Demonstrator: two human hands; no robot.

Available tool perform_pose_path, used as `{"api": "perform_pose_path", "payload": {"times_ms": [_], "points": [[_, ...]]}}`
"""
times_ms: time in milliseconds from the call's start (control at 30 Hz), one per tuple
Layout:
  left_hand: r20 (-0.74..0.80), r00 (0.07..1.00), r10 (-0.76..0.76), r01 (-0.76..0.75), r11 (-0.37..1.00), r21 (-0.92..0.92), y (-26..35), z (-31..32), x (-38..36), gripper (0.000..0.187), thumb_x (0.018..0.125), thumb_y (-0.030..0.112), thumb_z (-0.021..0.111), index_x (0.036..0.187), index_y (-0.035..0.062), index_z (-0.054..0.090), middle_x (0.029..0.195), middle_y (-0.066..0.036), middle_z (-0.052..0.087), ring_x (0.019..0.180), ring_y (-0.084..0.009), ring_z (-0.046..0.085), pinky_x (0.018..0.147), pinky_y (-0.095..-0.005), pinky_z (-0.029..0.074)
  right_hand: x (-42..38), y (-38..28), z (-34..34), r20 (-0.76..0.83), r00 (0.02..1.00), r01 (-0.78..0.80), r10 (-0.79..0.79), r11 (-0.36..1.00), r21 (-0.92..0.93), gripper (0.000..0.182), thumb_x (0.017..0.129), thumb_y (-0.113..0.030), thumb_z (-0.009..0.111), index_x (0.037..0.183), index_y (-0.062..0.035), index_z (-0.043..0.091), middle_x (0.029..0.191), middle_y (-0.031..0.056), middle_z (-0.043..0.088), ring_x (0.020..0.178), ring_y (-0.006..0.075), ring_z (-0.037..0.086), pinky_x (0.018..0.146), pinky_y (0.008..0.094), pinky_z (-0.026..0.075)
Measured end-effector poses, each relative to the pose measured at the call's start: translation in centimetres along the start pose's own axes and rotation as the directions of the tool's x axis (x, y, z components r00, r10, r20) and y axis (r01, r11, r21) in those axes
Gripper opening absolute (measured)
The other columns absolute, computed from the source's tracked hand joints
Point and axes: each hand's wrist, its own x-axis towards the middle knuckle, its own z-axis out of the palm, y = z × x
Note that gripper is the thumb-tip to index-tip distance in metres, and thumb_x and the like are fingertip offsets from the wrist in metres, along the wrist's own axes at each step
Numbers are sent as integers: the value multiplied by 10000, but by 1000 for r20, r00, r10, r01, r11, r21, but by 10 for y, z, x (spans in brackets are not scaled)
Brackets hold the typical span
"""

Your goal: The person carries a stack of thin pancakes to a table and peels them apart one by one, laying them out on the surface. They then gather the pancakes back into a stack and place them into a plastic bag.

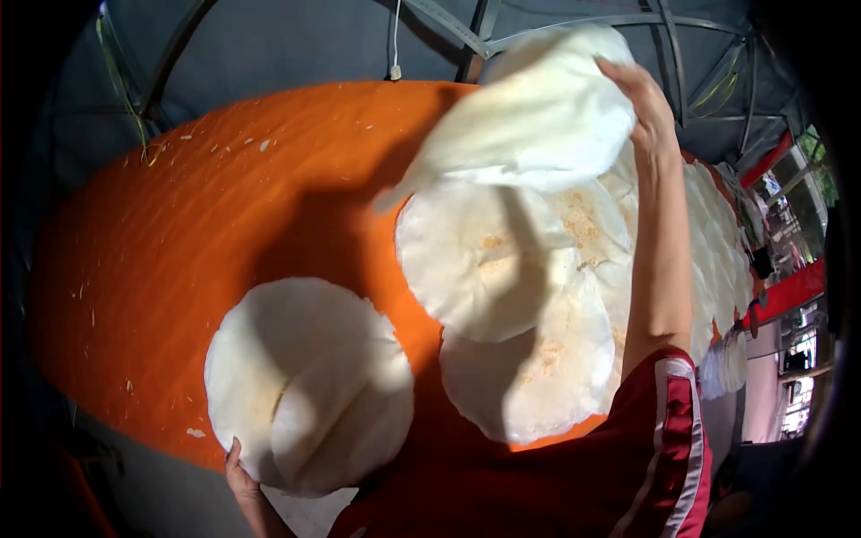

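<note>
A large, thin white flatbread (pixel 538 117) hangs in the air over the far side of the orange surface, its left tip blurred. My right hand (pixel 641 94) grips it at the upper right edge, fingers folded over it. Near the front edge lies a round stack of white flatbreads (pixel 309 377), with a folded piece on top. My left hand (pixel 240 473) holds the stack's lower left rim, the thumb on top and the other fingers hidden beneath. Below the raised sheet, a round flatbread with brown spots (pixel 484 260) overlaps others on the orange cloth.
The orange cloth (pixel 179 251) carries scattered white crumbs. More flatbreads (pixel 717 242) lie overlapping toward the right, beyond my right arm. Metal frame bars and grey sheeting stand behind the far edge, with a white plug (pixel 395 72) hanging on a cord.
</note>
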Motion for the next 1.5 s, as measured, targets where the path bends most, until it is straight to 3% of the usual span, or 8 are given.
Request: {"api": "perform_pose_path", "payload": {"times_ms": [233, 300, 533, 667, 767, 867, 1300, 1500], "points": [[-88, 996, -14, 12, 1000, -20, 1, 15, -4, 421, 796, 119, 596, 1153, -56, 457, 1067, -152, 572, 932, -272, 573, 821, -394, 464, -59, 247, -207, -498, 767, -581, 405, 768, -269, 276, 710, -156, 602, 900, 34, 539, 665, 98, 581, 583, 213, 574, 523, 319, 463], [-88, 996, -25, 21, 999, -44, 3, 20, -7, 422, 792, 109, 594, 1154, -55, 454, 1073, -152, 571, 950, -277, 566, 842, -405, 452, -68, 377, -322, -505, 862, -411, -45, 520, -749, 407, 729, -239, 634, 965, 74, 526, 581, 81, 539, 475, 249, 527, 455, 353, 450], [190, 978, 85, -118, 978, 174, 54, 79, -39, 675, 681, -66, 509, 1313, -40, 271, 1275, -181, 414, 1168, -293, 426, 973, -410, 352, -36, 222, -20, 2, 956, -81, -293, -271, -959, 491, 732, -285, 640, 1082, 19, 479, 1074, 206, 516, 830, 391, 546, 731, 423, 462], [373, 927, 34, -165, 931, 325, 61, 117, -39, 731, 654, -35, 641, 1306, 7, 315, 1207, -88, 487, 1124, -182, 450, 943, -328, 352, -87, 250, 174, 521, 753, -209, 401, 898, -388, 446, 818, -105, 568, 1222, 3, 414, 977, 108, 613, 918, 133, 574, 742, 263, 469], [366, 922, 129, -258, 908, 329, 52, 118, -36, 891, 533, -50, 771, 1299, 28, 324, 1170, -66, 512, 1090, -178, 476, 939, -329, 360, -161, 207, 312, 749, 412, -351, 518, 849, -395, 900, 657, -346, 766, 1312, -1, 254, 1148, 216, 459, 958, 216, 539, 793, 318, 457], [341, 924, 174, -319, 842, 434, 48, 117, -32, 973, 486, 63, 848, 1285, 33, 294, 1153, -79, 508, 1092, -179, 464, 931, -337, 373, -215, 241, 387, 742, 604, -201, 291, 956, -211, 1135, 507, -479, 808, 1294, 84, 215, 1185, 250, 417, 1029, 294, 494, 819, 341, 454], [295, 941, 169, -265, 908, 325, 50, 87, -25, 862, 570, -31, 738, 1289, -18, 262, 1154, -127, 498, 1110, -226, 460, 940, -351, 366, -246, 281, 411, 684, 435, -815, 586, 579, 22, 574, 745, -172, 686, 1194, 57, 410, 1022, 147, 554, 913, 223, 562, 745, 319, 492], [197, 949, 244, -312, 665, 679, 52, 84, -21, 609, 697, 41, 621, 1241, -22, 356, 1124, -131, 511, 1094, -227, 469, 928, -337, 372, -266, 266, 426, 558, 765, 135, 322, 767, -628, 221, 769, -62, 559, 964, 41, 571, 806, 78, 613, 687, 173, 594, 628, 308, 490]]}}
